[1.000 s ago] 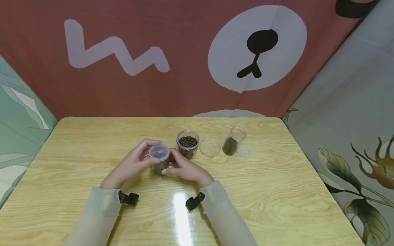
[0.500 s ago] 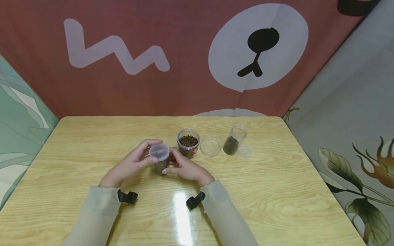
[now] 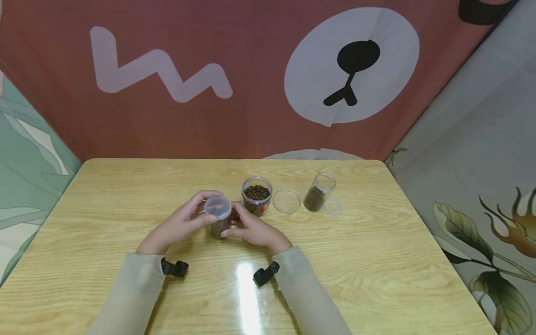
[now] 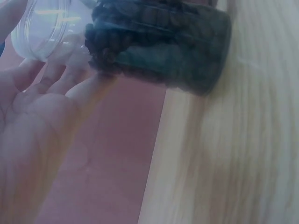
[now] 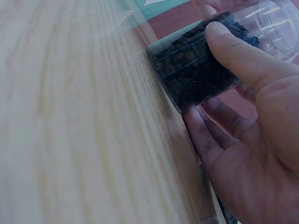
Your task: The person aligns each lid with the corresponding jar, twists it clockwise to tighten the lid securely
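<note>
A clear jar point(image 3: 218, 228) part filled with dark beans, topped by a translucent lid point(image 3: 217, 206), stands on the table between both hands. The left hand point(image 3: 180, 223) grips it around the lid and upper part, thumb in front. Lower down, the right hand point(image 3: 255, 230) holds the jar's side, with its thumb across the front. In the right wrist view the right thumb presses on the jar point(image 5: 196, 65) over the beans. The left wrist view shows the jar's bean-filled lower part point(image 4: 159, 44) beside the left palm point(image 4: 42, 121).
Just behind the right hand stands an uncovered jar of brown beans point(image 3: 257, 194). Right of it a clear round lid point(image 3: 286, 201) lies on the wooden table point(image 3: 377, 260). Farther right are another open jar with dark contents point(image 3: 315, 198) and a small lid point(image 3: 332, 206).
</note>
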The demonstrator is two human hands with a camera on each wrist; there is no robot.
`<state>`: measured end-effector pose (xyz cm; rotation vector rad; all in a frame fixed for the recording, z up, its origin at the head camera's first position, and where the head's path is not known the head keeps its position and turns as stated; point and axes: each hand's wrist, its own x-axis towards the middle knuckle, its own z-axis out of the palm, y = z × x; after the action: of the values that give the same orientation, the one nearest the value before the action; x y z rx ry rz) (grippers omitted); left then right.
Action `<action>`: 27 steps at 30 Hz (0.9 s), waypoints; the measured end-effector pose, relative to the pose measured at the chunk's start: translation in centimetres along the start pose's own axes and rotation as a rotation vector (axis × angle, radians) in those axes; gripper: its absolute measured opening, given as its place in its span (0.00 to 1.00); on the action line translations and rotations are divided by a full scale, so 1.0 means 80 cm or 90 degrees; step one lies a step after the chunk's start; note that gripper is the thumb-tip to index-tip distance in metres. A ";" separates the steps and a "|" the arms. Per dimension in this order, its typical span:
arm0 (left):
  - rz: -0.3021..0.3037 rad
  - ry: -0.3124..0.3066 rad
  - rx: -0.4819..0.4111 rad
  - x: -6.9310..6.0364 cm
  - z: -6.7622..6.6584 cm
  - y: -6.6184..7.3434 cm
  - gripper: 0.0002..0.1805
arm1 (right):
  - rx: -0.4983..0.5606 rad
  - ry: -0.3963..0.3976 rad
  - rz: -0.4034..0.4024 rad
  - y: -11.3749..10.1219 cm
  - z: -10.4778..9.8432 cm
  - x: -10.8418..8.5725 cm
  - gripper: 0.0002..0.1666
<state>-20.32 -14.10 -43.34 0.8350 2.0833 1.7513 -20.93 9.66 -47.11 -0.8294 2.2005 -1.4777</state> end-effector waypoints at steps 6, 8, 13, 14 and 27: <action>-0.014 -0.009 -0.014 -0.002 -0.007 -0.005 0.31 | 0.013 -0.008 0.007 -0.001 0.001 0.000 0.39; -0.015 -0.005 -0.022 -0.003 -0.009 -0.006 0.31 | 0.010 -0.006 0.006 0.000 0.001 0.001 0.39; -0.017 0.000 -0.039 -0.004 -0.012 -0.007 0.24 | 0.006 -0.003 0.003 0.001 0.001 0.002 0.39; -0.018 -0.001 -0.041 -0.005 -0.012 -0.008 0.23 | 0.008 -0.003 0.002 0.001 0.001 0.002 0.39; -0.046 -0.025 -0.044 -0.009 -0.015 -0.006 0.25 | 0.011 -0.008 0.007 0.004 -0.001 0.001 0.37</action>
<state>-20.53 -15.49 -43.66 0.7591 1.9905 1.7455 -21.12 9.77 -47.36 -0.8170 2.1766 -1.4813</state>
